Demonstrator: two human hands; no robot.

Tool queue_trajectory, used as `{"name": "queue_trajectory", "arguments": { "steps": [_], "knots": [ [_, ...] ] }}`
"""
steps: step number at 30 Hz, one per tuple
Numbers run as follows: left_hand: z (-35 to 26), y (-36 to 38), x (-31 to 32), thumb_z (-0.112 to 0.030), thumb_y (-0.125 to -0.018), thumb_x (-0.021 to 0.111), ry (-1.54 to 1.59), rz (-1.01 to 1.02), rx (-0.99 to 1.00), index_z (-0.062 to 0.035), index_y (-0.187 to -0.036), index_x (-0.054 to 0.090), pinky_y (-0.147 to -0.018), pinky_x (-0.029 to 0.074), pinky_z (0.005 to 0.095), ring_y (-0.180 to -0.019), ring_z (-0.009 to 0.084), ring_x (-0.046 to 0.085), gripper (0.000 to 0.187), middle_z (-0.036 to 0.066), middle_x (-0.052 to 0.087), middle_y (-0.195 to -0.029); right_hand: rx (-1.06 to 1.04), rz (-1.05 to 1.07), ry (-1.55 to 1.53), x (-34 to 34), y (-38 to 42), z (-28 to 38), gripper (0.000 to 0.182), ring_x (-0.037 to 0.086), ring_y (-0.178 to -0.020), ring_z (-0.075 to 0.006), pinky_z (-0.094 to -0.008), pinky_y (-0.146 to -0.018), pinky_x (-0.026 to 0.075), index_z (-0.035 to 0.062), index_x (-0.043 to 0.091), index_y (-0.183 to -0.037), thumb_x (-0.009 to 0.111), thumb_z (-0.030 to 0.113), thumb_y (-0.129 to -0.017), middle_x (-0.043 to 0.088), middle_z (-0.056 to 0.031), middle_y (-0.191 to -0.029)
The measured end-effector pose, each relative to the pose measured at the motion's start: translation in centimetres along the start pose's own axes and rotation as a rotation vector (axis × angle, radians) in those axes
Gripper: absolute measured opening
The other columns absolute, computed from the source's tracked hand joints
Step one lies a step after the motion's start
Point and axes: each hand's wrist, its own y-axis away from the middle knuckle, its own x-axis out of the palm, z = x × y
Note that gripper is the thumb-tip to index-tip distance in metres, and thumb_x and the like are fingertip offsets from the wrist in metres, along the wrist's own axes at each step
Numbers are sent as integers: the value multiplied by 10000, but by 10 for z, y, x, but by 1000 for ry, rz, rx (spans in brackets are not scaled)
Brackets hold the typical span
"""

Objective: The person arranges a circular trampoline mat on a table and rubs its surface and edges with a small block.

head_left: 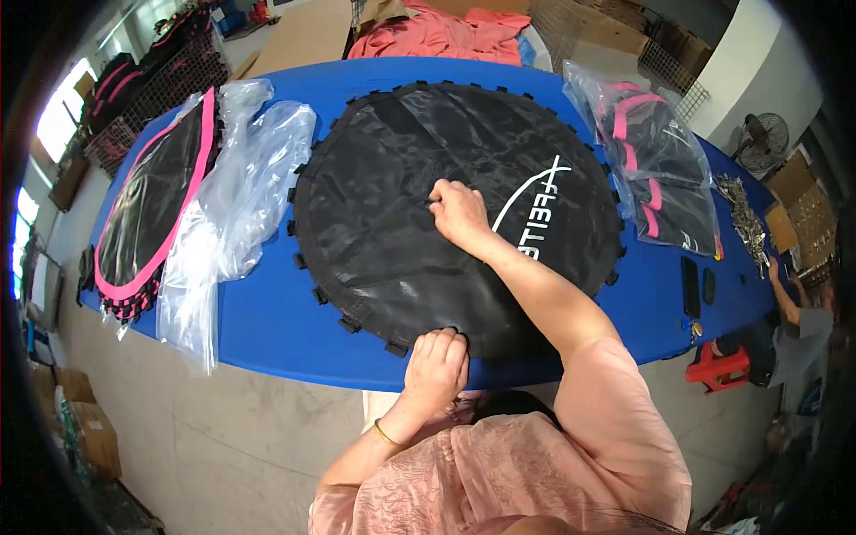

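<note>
A round black trampoline mat (383,196) with white lettering and small loops around its rim lies spread on the blue-covered table (267,334). Near its middle, my right hand (459,214) has its fingers curled together against the fabric, which creases around them. My left hand (437,361), below a gold bangle, is closed around the mat's near edge, where its fingertips are partly hidden. Left of the mat lie clear plastic bags (254,178) and a stack of black mats with pink borders (156,196).
Bagged black-and-pink mats (664,169) lie at the table's right, near a dark phone (690,285) and a pile of metal pieces (744,218). Pink cloth (437,36) is heaped beyond the far edge. A fan (764,138), a red stool (718,367) and another person (802,334) are at right.
</note>
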Motion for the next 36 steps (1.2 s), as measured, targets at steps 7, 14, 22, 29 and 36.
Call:
{"name": "queue_trajectory", "arguments": {
  "steps": [7, 14, 22, 29, 36],
  "knots": [
    [0, 0, 4, -60, -859, 722, -32, -45, 5, -5, -1099, 665, -928, 517, 416, -1031, 327, 644, 253, 162, 661, -1126, 63, 2, 5, 10, -9, 9, 186, 683, -1049, -335, -488, -922, 486, 99, 648, -1046, 766, 166, -918, 712, -111, -1024],
    [1, 0, 6, -16, -810, 749, -2, -85, 28, 6, -1061, 647, -892, 529, 435, -1006, 353, 644, 271, 167, 649, -1106, -28, 46, -38, 45, -12, 66, 185, 692, -1021, -350, -504, -918, 492, 106, 648, -1045, 762, 151, -907, 710, -107, -1016],
    [2, 1, 7, -38, -832, 713, -33, -65, 23, 2, -1057, 637, -878, 509, 417, -966, 327, 621, 241, 170, 637, -1115, -92, 127, -125, 84, -21, 132, 174, 689, -1050, -347, -511, -944, 491, 97, 655, -1045, 746, 159, -910, 716, -117, -1032],
    [3, 2, 8, -31, -814, 739, -18, -66, 16, 8, -1040, 640, -877, 514, 429, -975, 349, 629, 250, 173, 642, -1110, -135, 303, -240, 73, -15, 138, 149, 693, -1033, -332, -498, -942, 493, 92, 665, -1026, 743, 154, -914, 718, -117, -1015],
    [1, 1, 5, -25, -812, 741, -4, -74, 17, 13, -1056, 638, -880, 519, 426, -992, 349, 636, 267, 176, 646, -1124, -410, 319, -242, 42, 28, 126, 146, 688, -976, -320, -474, -894, 487, 94, 655, -992, 760, 130, -898, 704, -84, -947]
  ]
}}
